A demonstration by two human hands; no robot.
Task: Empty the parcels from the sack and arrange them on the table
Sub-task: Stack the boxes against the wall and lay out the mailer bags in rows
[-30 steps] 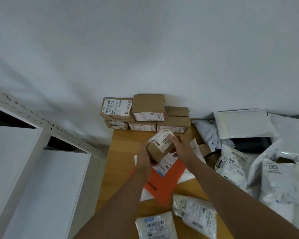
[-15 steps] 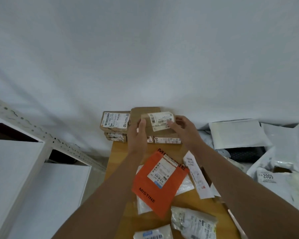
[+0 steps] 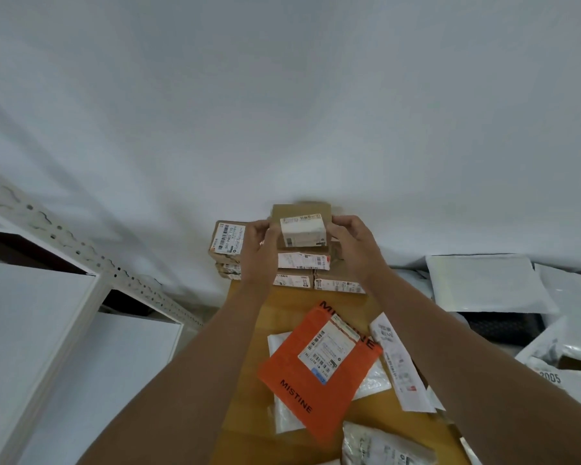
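Head view shows the small box (image 3: 303, 231) held between my two hands at the top of the box stack (image 3: 296, 263) against the wall. My left hand (image 3: 259, 245) grips its left end, and my right hand (image 3: 351, 245) pinches its right end, fingers curled over the top edge. Its long axis runs left to right, parallel to the wall and to the boxes beneath. I judge it sits on or just above the top box; contact is hidden. Neither hand is nearer. The orange mailer (image 3: 319, 367) lies on the table (image 3: 249, 414) below my arms.

"MISTINE" on the orange mailer (image 3: 316, 374); "2005" on a white bag (image 3: 564, 384).
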